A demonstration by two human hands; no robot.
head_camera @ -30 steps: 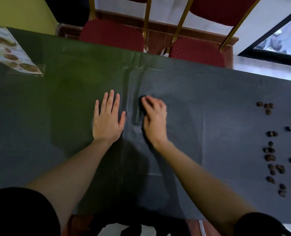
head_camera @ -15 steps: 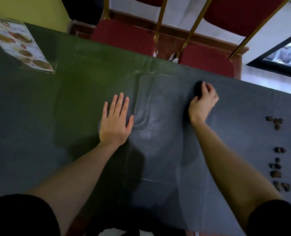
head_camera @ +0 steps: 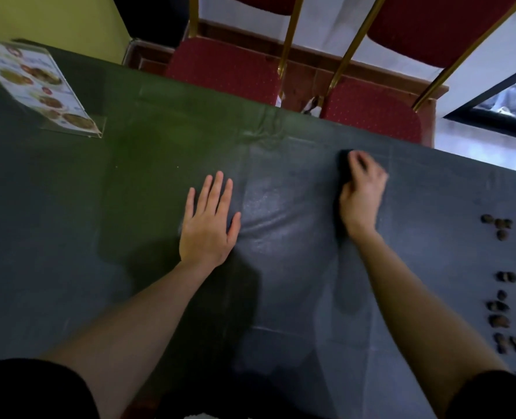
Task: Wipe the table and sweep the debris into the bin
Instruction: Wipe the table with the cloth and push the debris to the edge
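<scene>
Now the left hand (head_camera: 209,222) lies flat on the table (head_camera: 69,207), palm down, with all fingers straight and a little spread. It holds nothing; it only presses on the dark green cover. The cover makes some wrinkles just beside this hand, on its right side, and the surface there looks shiny.

Further right, near the far edge of the table, the right hand (head_camera: 361,192) rests with curled fingers on a dark cloth (head_camera: 344,167). Only a small part of the cloth shows, at the fingertips and along the left side of the hand; the rest is hidden under the palm. The hand is a little blurred, so I cannot tell exactly how the fingers grip it, but they bend round the cloth and press it on the table.

The debris (head_camera: 499,297) lies well apart from both hands, close to the right end of the table. It is many small brown pieces in a loose line, with one little group (head_camera: 498,226) at the far side and more pieces nearer to the person.

At the left far corner a menu stand (head_camera: 39,86) sits on the table, tilted, with pictures of food. Behind the table two red chairs (head_camera: 226,68) with golden frames are pushed close to the edge. No bin is in view.
</scene>
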